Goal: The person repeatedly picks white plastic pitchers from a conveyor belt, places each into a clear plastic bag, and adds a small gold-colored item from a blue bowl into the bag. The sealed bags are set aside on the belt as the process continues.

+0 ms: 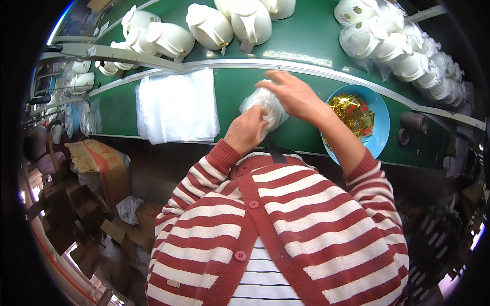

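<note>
On the green bench in front of me stands a white jug in a clear plastic bag (276,111), partly covered by my hands. My left hand (246,128) is closed at its near left side, thumb and fingers pinching the plastic. Over its far right side reaches my right hand (296,95), fingers stretched and slightly apart; whether they touch the bag is hard to see. Left of my hands lies a stack of flat clear plastic bags (177,107). To the right, a blue bowl (380,109) holds gold twist ties (352,115) with some red bits.
Beyond a metal rail, unwrapped white jugs (209,26) with small tags stand at far left. Bagged jugs (408,64) crowd the far right. Dark rolls (412,122) lie beside the bowl. Cardboard boxes (104,171) stand on the floor at left. A metal bar (117,54) crosses the left.
</note>
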`<action>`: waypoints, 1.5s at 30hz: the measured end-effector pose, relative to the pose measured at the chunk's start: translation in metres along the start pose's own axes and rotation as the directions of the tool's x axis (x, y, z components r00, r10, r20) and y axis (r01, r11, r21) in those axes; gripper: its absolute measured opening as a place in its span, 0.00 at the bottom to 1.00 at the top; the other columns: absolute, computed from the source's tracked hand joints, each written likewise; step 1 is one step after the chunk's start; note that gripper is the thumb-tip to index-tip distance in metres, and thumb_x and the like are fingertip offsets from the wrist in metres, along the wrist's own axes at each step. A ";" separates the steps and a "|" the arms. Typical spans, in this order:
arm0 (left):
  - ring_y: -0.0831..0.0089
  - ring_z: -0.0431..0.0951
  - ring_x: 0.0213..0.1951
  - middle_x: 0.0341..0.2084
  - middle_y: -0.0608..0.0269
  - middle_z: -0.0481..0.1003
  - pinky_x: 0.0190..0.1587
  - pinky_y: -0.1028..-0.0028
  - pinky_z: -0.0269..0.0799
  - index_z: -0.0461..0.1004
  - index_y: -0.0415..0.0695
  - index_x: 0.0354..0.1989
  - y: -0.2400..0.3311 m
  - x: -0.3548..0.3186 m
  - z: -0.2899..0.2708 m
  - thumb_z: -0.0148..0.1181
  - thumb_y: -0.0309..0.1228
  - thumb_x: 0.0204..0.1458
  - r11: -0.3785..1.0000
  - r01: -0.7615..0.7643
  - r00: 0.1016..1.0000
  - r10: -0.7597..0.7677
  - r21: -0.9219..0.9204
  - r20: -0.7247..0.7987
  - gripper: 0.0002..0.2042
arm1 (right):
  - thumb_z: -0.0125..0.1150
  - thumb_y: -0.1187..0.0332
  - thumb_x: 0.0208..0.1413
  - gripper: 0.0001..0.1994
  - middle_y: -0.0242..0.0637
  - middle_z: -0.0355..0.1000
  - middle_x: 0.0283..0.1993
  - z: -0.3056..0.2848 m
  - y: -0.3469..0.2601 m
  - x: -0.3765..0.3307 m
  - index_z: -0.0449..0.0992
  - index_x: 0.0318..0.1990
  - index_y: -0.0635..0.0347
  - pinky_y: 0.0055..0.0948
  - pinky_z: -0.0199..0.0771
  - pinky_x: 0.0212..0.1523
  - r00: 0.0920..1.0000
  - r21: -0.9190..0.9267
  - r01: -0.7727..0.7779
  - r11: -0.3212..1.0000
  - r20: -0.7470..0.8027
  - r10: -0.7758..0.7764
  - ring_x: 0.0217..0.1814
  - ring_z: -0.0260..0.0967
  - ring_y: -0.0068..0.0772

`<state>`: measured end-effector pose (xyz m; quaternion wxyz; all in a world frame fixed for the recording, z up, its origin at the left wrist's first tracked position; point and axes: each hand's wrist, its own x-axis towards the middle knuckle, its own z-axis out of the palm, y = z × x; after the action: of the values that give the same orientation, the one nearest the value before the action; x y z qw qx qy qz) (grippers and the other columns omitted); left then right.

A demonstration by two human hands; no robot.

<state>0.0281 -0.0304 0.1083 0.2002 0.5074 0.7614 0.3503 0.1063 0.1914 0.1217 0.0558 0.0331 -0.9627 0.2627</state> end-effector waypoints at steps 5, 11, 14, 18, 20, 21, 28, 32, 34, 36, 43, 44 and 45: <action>0.59 0.83 0.39 0.40 0.53 0.79 0.43 0.67 0.79 0.70 0.41 0.54 -0.007 -0.001 -0.009 0.75 0.31 0.56 0.974 0.110 0.994 -0.111 -0.198 0.004 0.22 | 0.63 0.74 0.53 0.13 0.41 0.77 0.52 0.022 0.044 0.032 0.77 0.48 0.52 0.47 0.81 0.49 0.944 -0.071 0.085 0.994 0.326 -0.057 0.58 0.76 0.50; 0.72 0.79 0.45 0.47 0.58 0.77 0.43 0.72 0.78 0.72 0.36 0.56 -0.124 -0.038 -0.036 0.70 0.32 0.61 0.787 0.433 0.711 -0.598 -0.439 -0.370 0.20 | 0.69 0.62 0.54 0.19 0.53 0.79 0.42 -0.031 0.155 -0.017 0.74 0.49 0.63 0.49 0.77 0.46 0.843 0.215 -0.521 0.826 -0.019 0.537 0.44 0.79 0.55; 0.70 0.82 0.35 0.45 0.56 0.81 0.37 0.70 0.81 0.77 0.37 0.51 -0.224 -0.082 -0.023 0.72 0.33 0.58 0.546 0.667 0.449 -0.838 -0.508 -0.311 0.18 | 0.68 0.62 0.58 0.19 0.48 0.80 0.36 -0.064 0.198 -0.010 0.74 0.48 0.69 0.37 0.82 0.35 0.615 0.504 -0.625 0.596 -0.152 0.774 0.31 0.82 0.38; 0.65 0.84 0.36 0.41 0.55 0.84 0.41 0.65 0.81 0.80 0.39 0.44 -0.280 -0.078 -0.020 0.76 0.35 0.52 0.526 0.786 0.410 -0.837 -0.324 -0.362 0.17 | 0.65 0.65 0.59 0.19 0.51 0.82 0.43 -0.064 0.298 0.025 0.75 0.49 0.76 0.37 0.84 0.35 0.434 0.511 -0.625 0.590 -0.401 0.807 0.35 0.86 0.43; 0.59 0.84 0.39 0.39 0.53 0.84 0.46 0.62 0.80 0.79 0.39 0.41 -0.293 -0.079 -0.018 0.77 0.34 0.50 0.550 0.821 0.445 -0.783 -0.151 -0.434 0.16 | 0.63 0.67 0.60 0.19 0.53 0.83 0.44 -0.060 0.306 0.070 0.77 0.51 0.78 0.38 0.84 0.36 0.375 0.583 -0.609 0.538 -0.386 0.843 0.35 0.87 0.45; 0.57 0.84 0.41 0.38 0.52 0.84 0.48 0.60 0.80 0.79 0.40 0.40 -0.292 -0.060 -0.020 0.77 0.34 0.49 0.573 0.817 0.494 -0.754 -0.065 -0.433 0.16 | 0.62 0.66 0.60 0.21 0.53 0.83 0.43 -0.056 0.324 0.077 0.77 0.53 0.79 0.37 0.84 0.35 0.270 0.707 -0.542 0.454 -0.365 0.891 0.35 0.87 0.45; 0.54 0.83 0.42 0.35 0.50 0.82 0.48 0.60 0.78 0.81 0.39 0.38 -0.283 -0.020 -0.015 0.71 0.33 0.56 0.603 0.770 0.638 -0.722 0.208 -0.267 0.10 | 0.71 0.50 0.60 0.32 0.58 0.81 0.49 -0.027 0.377 0.070 0.77 0.51 0.80 0.43 0.80 0.50 0.493 0.430 -0.682 0.592 -0.328 0.806 0.48 0.82 0.50; 0.57 0.83 0.43 0.40 0.49 0.82 0.48 0.63 0.78 0.81 0.39 0.42 -0.308 -0.051 -0.013 0.60 0.33 0.65 0.659 0.733 0.675 -0.672 0.168 -0.305 0.10 | 0.68 0.48 0.61 0.31 0.63 0.77 0.54 0.002 0.311 0.037 0.78 0.53 0.76 0.48 0.71 0.63 0.331 0.302 -0.685 0.663 -0.681 0.653 0.58 0.75 0.58; 0.64 0.83 0.41 0.39 0.53 0.83 0.46 0.67 0.78 0.80 0.38 0.43 -0.297 -0.054 -0.016 0.59 0.33 0.66 0.617 0.758 0.575 -0.786 -0.212 -0.228 0.10 | 0.65 0.54 0.65 0.20 0.51 0.77 0.43 0.032 0.244 0.026 0.78 0.44 0.67 0.45 0.74 0.55 0.405 0.407 -0.565 0.717 -0.621 0.671 0.48 0.76 0.51; 0.76 0.82 0.37 0.37 0.61 0.82 0.40 0.73 0.78 0.79 0.38 0.44 -0.270 -0.046 -0.015 0.56 0.34 0.69 0.588 0.630 0.621 -0.774 -0.507 -0.127 0.11 | 0.62 0.58 0.68 0.16 0.48 0.80 0.48 0.083 0.185 0.013 0.79 0.50 0.62 0.41 0.76 0.54 0.626 0.452 -0.532 0.716 -0.359 0.692 0.50 0.78 0.44; 0.76 0.79 0.39 0.39 0.65 0.80 0.45 0.74 0.75 0.78 0.40 0.45 -0.158 -0.037 0.027 0.55 0.33 0.70 0.381 0.413 0.801 -0.584 -0.827 0.131 0.09 | 0.79 0.41 0.51 0.57 0.65 0.67 0.67 0.234 0.018 0.043 0.54 0.74 0.75 0.44 0.71 0.69 0.721 0.678 -0.596 0.431 0.216 0.658 0.69 0.69 0.55; 0.76 0.78 0.39 0.39 0.65 0.80 0.46 0.74 0.75 0.78 0.40 0.45 -0.149 -0.042 0.037 0.55 0.33 0.70 0.271 0.335 0.794 -0.597 -0.903 0.116 0.10 | 0.77 0.41 0.53 0.55 0.62 0.70 0.64 0.231 0.014 0.041 0.55 0.74 0.75 0.42 0.75 0.65 0.701 0.705 -0.638 0.311 0.364 0.613 0.63 0.74 0.52; 0.76 0.78 0.39 0.39 0.65 0.79 0.47 0.74 0.75 0.78 0.40 0.45 -0.146 -0.046 0.044 0.55 0.33 0.71 0.158 0.251 0.787 -0.607 -0.955 0.107 0.10 | 0.74 0.41 0.56 0.53 0.60 0.73 0.60 0.231 0.011 0.039 0.55 0.73 0.75 0.40 0.79 0.60 0.670 0.710 -0.680 0.183 0.501 0.547 0.56 0.78 0.50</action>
<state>-0.0161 -0.0932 -0.0315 0.4286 -0.0112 0.5403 0.7240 0.0457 0.0816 -0.0763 -0.1433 -0.3148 -0.6238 0.7009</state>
